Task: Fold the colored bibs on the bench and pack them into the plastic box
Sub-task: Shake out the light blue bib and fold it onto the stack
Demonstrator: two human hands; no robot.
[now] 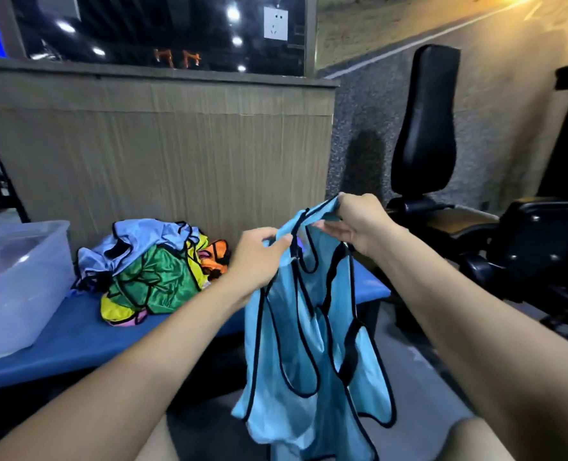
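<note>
A light blue bib (309, 354) with black trim hangs in the air in front of me, over the right end of the blue bench (76, 341). My left hand (257, 257) pinches one shoulder strap at the top. My right hand (359, 221) grips the other strap, a little higher and to the right. A heap of crumpled bibs (149, 267) in pale blue, green, yellow and orange lies on the bench near the wall. A clear plastic box (16, 281) stands open at the bench's left end; whether it holds anything is unclear.
A ribbed beige partition (162, 154) rises right behind the bench. Black gym equipment with an upright padded backrest (425, 128) stands to the right on the grey floor. My knees show at the bottom edge.
</note>
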